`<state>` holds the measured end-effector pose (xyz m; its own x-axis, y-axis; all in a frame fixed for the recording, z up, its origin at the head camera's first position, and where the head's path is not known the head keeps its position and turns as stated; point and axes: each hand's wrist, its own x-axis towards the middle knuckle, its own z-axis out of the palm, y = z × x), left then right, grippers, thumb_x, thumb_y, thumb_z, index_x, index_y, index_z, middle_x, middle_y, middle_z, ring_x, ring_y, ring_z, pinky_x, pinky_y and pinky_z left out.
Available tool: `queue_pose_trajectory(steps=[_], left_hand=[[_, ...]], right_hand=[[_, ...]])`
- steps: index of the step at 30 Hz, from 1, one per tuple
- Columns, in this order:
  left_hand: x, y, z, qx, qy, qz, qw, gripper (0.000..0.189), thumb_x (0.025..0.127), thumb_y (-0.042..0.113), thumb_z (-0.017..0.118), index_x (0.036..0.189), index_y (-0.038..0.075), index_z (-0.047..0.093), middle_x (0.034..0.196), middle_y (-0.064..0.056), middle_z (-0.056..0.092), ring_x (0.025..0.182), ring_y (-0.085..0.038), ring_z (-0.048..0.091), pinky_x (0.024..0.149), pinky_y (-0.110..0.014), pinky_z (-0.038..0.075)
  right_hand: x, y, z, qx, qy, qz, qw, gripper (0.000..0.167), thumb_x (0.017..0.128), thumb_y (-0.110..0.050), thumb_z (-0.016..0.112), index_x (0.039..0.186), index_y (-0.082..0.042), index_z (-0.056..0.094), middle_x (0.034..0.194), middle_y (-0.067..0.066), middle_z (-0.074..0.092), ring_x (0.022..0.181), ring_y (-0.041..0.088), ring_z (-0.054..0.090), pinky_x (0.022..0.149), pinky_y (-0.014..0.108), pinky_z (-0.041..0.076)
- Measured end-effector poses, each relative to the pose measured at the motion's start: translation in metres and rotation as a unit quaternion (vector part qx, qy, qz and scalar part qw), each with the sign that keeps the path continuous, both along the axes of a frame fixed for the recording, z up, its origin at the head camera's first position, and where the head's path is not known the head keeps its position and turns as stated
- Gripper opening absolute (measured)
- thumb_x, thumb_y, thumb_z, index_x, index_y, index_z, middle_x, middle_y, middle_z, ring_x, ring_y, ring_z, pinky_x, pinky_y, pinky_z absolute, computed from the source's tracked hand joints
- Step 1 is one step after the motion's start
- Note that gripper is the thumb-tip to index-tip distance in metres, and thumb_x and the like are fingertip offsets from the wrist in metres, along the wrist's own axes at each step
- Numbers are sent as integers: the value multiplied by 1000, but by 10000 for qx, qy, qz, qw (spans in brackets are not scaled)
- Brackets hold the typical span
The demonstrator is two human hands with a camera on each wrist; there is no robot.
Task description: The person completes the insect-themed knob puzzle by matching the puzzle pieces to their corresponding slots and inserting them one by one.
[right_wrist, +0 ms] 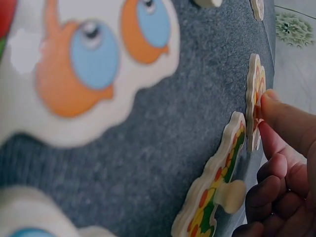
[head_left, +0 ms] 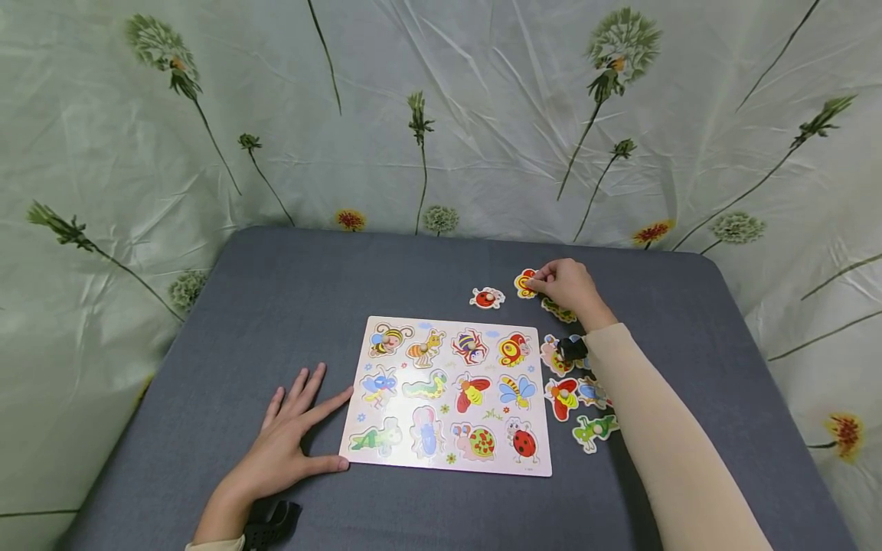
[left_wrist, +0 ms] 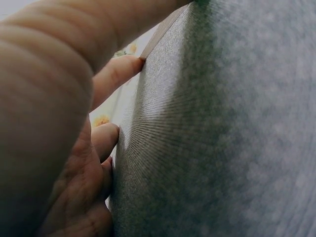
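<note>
A pale wooden peg puzzle board (head_left: 444,409) printed with insects lies on the grey table. My left hand (head_left: 285,440) is spread flat at its left, thumb and index fingertip touching the board's left edge. Beyond the board's far right corner, my right hand (head_left: 568,289) pinches the knob of a red and yellow butterfly puzzle piece (head_left: 524,284). In the right wrist view that butterfly piece (right_wrist: 253,91) appears edge-on at the fingertips; whether it is lifted, I cannot tell. Close by lie a green caterpillar piece (right_wrist: 212,182) with a wooden knob and a ladybug piece (head_left: 487,298).
Right of the board lie a red-winged insect piece (head_left: 562,399), a green grasshopper piece (head_left: 593,432), a blue piece (head_left: 591,392) and a snail piece (head_left: 556,358), partly hidden by the right wrist's camera band (head_left: 572,349). Flower-printed cloth (head_left: 468,153) hangs behind the table (head_left: 296,283).
</note>
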<state>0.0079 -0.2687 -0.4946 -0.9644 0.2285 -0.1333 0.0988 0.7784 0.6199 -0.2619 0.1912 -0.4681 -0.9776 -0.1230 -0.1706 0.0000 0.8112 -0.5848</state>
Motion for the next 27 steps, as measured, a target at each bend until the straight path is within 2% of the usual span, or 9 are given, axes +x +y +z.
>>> queue_pose_trajectory(steps=[4,10,20,27], left_hand=[[0,1,0,-12,7,-6,10000,103,73,66,89,163,41,47,182,-14,10,169,-44,-1,129,-72,-7],[-1,1,0,-38,-6,2,10000,103,72,68,89,163,41,47,182,-14,11,169,-44,0,130,-70,-8],[0,1,0,-43,-22,16,10000,103,72,68,89,163,40,47,182,-14,11,169,-44,-1,131,-69,-9],[-1,1,1,-49,-50,29,10000,103,72,68,89,163,41,47,182,-14,10,169,-44,-1,130,-70,-8]], right_hand=[[0,4,-2,-89,-50,23,9999,31,101,-34,78,101,-4,75,73,1,56,69,21,50,69,35,40],[-2,9,-1,-302,-146,239,9992,29,104,-31,73,111,-3,77,86,4,60,79,22,52,73,35,41],[-4,11,-4,-601,-194,494,9968,27,106,-23,70,122,-2,77,91,5,61,82,21,50,74,33,40],[-5,11,-8,-588,-202,518,9967,26,107,-20,68,123,0,76,93,8,61,83,23,50,76,35,40]])
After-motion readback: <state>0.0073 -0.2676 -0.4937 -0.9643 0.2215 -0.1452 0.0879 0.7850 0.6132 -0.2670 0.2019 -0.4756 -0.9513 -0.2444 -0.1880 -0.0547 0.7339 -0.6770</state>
